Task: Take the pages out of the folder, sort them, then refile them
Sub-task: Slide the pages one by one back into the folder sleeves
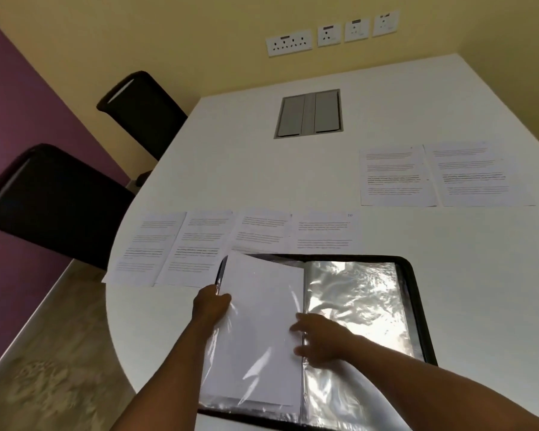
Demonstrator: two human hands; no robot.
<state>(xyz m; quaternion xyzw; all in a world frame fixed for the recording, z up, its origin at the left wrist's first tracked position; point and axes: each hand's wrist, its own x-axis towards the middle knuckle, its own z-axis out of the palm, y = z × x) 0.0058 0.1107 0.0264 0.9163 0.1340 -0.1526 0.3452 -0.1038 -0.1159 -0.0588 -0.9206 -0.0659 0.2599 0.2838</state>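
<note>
My left hand (211,301) pinches the outer edge of a blank white page (259,331) to work it clear of its glossy, crinkled sleeve, while my right hand (319,337) lies with fingers spread flat near the spine — pinning the black-edged folder (417,306) open on the surface (262,175). Printed sheets (231,241) already lie in rows beyond it.
</note>
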